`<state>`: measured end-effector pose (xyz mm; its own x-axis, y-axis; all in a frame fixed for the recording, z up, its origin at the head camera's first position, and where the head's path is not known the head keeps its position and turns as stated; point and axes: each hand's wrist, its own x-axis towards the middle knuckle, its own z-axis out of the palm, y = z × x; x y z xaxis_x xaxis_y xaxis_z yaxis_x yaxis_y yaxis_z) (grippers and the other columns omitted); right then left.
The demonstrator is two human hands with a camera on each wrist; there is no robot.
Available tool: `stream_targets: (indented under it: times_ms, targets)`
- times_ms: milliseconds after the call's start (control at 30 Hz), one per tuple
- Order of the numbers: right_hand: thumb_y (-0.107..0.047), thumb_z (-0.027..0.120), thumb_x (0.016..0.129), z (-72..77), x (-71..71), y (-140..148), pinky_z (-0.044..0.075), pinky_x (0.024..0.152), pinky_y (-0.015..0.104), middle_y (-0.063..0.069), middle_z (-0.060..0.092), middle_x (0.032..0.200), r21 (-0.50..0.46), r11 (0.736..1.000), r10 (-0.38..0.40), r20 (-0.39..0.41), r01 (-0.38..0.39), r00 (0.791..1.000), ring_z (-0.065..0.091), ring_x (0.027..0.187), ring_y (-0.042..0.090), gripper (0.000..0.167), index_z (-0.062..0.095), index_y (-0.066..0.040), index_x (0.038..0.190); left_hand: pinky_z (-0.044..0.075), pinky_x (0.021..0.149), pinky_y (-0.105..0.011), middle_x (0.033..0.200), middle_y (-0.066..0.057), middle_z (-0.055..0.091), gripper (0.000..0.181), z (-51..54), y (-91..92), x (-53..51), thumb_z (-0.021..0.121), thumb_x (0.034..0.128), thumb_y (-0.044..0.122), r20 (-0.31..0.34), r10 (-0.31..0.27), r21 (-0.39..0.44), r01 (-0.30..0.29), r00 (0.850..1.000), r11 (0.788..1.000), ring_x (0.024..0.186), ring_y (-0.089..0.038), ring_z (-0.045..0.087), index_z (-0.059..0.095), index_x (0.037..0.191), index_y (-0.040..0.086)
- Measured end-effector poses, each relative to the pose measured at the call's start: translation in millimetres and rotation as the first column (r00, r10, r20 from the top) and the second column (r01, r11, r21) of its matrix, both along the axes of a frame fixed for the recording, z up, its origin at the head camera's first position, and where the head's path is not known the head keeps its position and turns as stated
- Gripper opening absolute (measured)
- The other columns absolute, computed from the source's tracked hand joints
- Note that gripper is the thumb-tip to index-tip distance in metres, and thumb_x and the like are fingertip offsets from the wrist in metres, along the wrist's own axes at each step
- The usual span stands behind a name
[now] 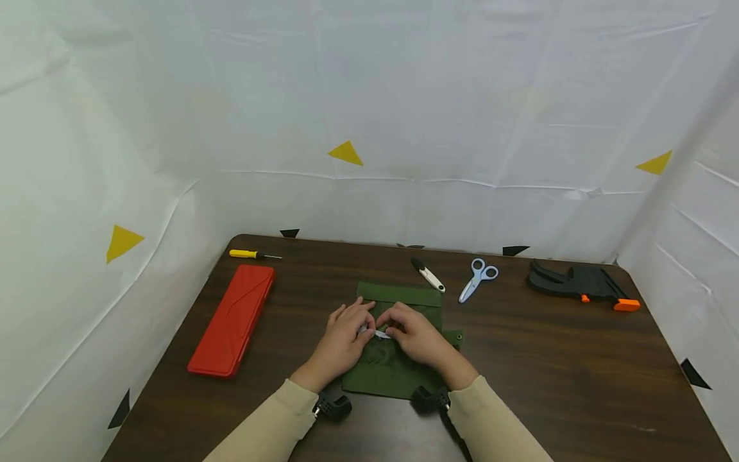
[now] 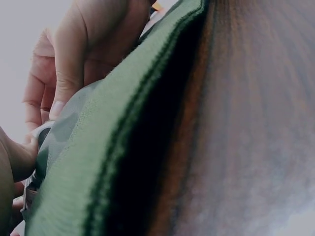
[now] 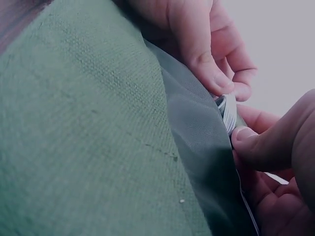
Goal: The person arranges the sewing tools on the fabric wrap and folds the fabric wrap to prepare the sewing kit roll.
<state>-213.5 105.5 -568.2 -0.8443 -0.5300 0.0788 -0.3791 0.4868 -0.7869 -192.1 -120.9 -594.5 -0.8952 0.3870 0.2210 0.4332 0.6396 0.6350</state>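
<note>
Dark table point(image 1: 554, 372) beneath green pouch point(image 1: 388, 367), closed red case point(image 1: 232, 322)

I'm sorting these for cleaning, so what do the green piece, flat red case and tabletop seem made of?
Green piece: matte woven fabric; its thread texture shows close up.
Flat red case: probably hard plastic, smooth, with crisp edges and moulded-looking lines.
Tabletop: wood or wood-look laminate, dark-grained, slight glare.

The dark, wood-grained tabletop point(image 1: 554, 372) is enclosed on the left, right and far sides by creased white sheeting point(image 1: 439, 90), which is marked with yellow triangles point(image 1: 348, 154) and, lower down, black patches point(image 1: 516, 250), and is lit softly.
</note>
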Motion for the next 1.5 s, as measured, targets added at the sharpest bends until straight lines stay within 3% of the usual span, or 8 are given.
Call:
stream_targets:
  times_ms: [200,500,633,700,933,1067,1267,1500]
  targets:
    - [-0.002,0.069,0.105,0.1,0.4,0.8,0.05,0.082,0.028,0.002,0.066,0.11,-0.01,1.0,0.021,-0.009,-0.021,1.0,0.057,0.091,0.01,0.026,0.077,-0.023,0.117,0.02,0.131,-0.068,0.165,-0.004,0.056,0.01,0.6,0.3,-0.6,0.066,0.1094,0.026,0.001,0.005,0.007,-0.005,1.0,1.0,0.164,-0.033,0.036,0.058,0.103,0.028]
    - [-0.013,0.076,0.103,-1.0,-0.3,2.8,0.056,0.086,0.031,0.001,0.072,0.125,-0.037,0.998,0.05,0.05,-0.048,0.997,0.065,0.099,0.012,0.039,0.066,-0.02,0.141,0.019,0.132,-0.068,0.163,-0.003,0.058,0.01,2.5,0.5,-0.9,0.066,0.1104,0.019,0.023,0.022,0.028,-0.023,1.0,0.999,0.164,-0.033,0.037,0.06,0.104,0.025]
    - [-0.013,0.078,0.103,-2.9,-1.4,3.5,0.056,0.086,0.03,0.0,0.071,0.124,-0.042,0.998,0.049,0.065,-0.046,0.997,0.065,0.098,0.013,0.041,0.066,-0.022,0.141,0.018,0.132,-0.068,0.164,-0.003,0.056,0.018,6.0,0.4,-0.3,0.067,0.0994,0.014,0.038,0.012,0.004,-0.012,0.999,1.0,0.165,-0.033,0.035,0.062,0.114,0.022]
    - [-0.013,0.079,0.102,-3.9,-1.8,3.7,0.056,0.086,0.029,0.0,0.071,0.124,-0.045,0.998,0.052,0.065,-0.049,0.997,0.064,0.098,0.013,0.044,0.065,-0.023,0.142,0.017,0.132,-0.067,0.167,-0.003,0.052,0.031,7.7,-0.2,0.1,0.07,0.0944,0.017,0.047,0.001,-0.035,0.001,0.999,0.999,0.166,-0.033,0.032,0.061,0.124,0.02]
    - [-0.015,0.083,0.099,-5.2,-2.1,6.4,0.056,0.087,0.03,0.0,0.071,0.124,-0.057,0.997,0.058,0.053,-0.055,0.997,0.064,0.099,0.015,0.051,0.063,-0.022,0.146,0.017,0.133,-0.066,0.173,-0.005,0.041,0.065,5.9,-2.3,-0.3,0.08,0.0982,0.046,0.028,-0.057,-0.198,0.062,0.998,0.978,0.169,-0.032,0.024,0.055,0.15,0.016]
    - [-0.016,0.08,0.101,-3.6,-1.0,7.7,0.057,0.088,0.031,0.0,0.071,0.127,-0.058,0.996,0.073,0.052,-0.07,0.996,0.065,0.1,0.015,0.048,0.063,-0.022,0.146,0.015,0.134,-0.066,0.174,-0.004,0.039,0.072,4.6,-2.7,-0.2,0.083,0.0947,0.054,0.043,-0.066,-0.199,0.074,0.997,0.977,0.17,-0.031,0.021,0.057,0.151,0.019]
    - [-0.01,0.078,0.101,-0.9,-2.8,8.7,0.058,0.091,0.032,0.002,0.071,0.13,-0.067,0.993,0.103,0.049,-0.099,0.993,0.064,0.102,0.015,0.052,0.062,-0.02,0.149,0.015,0.135,-0.064,0.174,-0.002,0.04,0.071,4.8,-1.8,-1.1,0.087,0.0905,0.056,0.042,-0.03,-0.157,0.036,0.999,0.987,0.17,-0.028,0.023,0.058,0.145,0.021]
    - [-0.009,0.079,0.101,-6.7,-3.0,9.9,0.059,0.092,0.033,0.004,0.068,0.133,-0.079,0.989,0.125,0.041,-0.121,0.991,0.064,0.102,0.016,0.053,0.061,-0.021,0.149,0.014,0.135,-0.062,0.175,-0.002,0.039,0.071,-0.1,-1.3,-0.8,0.087,0.0894,0.057,0.05,-0.014,-0.169,0.022,0.999,0.985,0.169,-0.027,0.024,0.058,0.144,0.022]
